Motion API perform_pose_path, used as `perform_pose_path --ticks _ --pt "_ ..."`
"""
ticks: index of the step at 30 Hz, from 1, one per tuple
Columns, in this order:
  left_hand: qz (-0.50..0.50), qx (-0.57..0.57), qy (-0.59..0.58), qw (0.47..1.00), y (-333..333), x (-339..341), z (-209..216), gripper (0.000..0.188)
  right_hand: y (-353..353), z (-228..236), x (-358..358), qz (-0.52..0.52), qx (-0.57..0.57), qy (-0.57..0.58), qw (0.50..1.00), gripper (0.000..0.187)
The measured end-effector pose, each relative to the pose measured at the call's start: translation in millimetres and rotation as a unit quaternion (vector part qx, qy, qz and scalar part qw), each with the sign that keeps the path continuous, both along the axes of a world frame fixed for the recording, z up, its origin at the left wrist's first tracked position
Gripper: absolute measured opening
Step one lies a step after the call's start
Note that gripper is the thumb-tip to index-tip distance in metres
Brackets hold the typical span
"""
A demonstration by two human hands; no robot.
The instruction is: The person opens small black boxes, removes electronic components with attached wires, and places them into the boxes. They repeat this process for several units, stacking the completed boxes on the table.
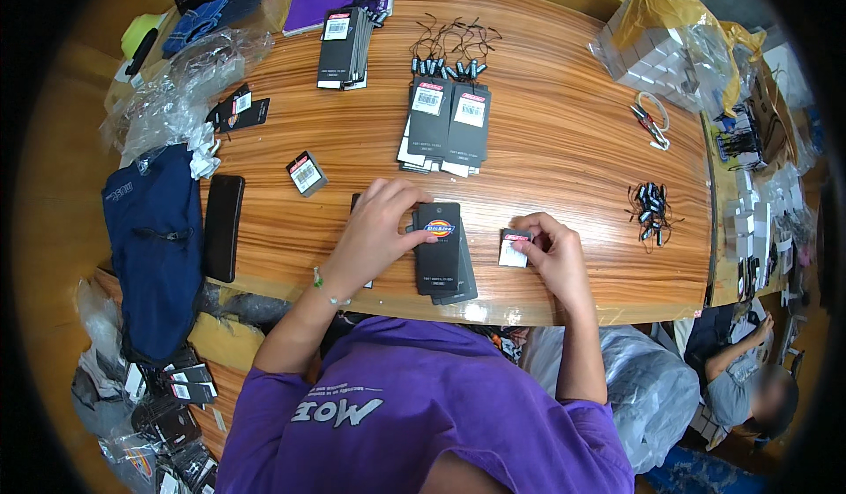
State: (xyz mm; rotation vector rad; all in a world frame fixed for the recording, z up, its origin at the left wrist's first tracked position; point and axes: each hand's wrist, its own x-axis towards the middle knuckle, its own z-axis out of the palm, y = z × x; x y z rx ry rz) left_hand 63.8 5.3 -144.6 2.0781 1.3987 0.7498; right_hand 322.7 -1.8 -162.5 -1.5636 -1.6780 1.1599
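Note:
A short stack of black hang tags (440, 263) with a coloured oval emblem lies slightly fanned near the table's front edge. My left hand (383, 225) curls over its upper left corner, thumb on the top tag's face and fingertips at its edge. Beneath that hand more dark card shows only in part. To the right, my right hand (557, 256) pinches a small stack of white barcode labels (513, 250) between thumb and fingers, low over the wood. Farther back lie two piles of black tags with barcode labels (448, 128), their black strings spread behind them.
Another tag pile (342, 49) and a small label block (306, 174) lie left. A dark phone-like slab (225, 228) is by a navy bag (154, 247). Right are a bundle of black strings (652, 214), snips (649, 126) and bagged white boxes (652, 53). Someone sits lower right.

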Motion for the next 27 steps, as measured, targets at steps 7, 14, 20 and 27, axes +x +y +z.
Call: perform_pose_path --ticks 7,14,20,27 --pt "0.016 -0.05 -0.004 0.999 10.7 1.9 -7.1 0.035 0.7 -0.5 3.1 -0.018 -0.033 0.063 0.997 0.013" --pt "0.017 0.047 0.05 0.997 5.0 10.6 -5.4 0.039 0.7 -7.1 4.4 -0.019 -0.032 0.074 0.997 0.014" --pt "0.007 0.011 0.076 0.997 4.6 10.4 0.7 0.048 1.2 -8.7 5.5 -0.011 -0.031 0.072 0.997 0.016" --pt "-0.019 0.025 0.076 0.997 5.0 12.6 4.0 0.046 2.6 -8.2 4.1 -0.001 -0.017 0.047 0.999 0.016"
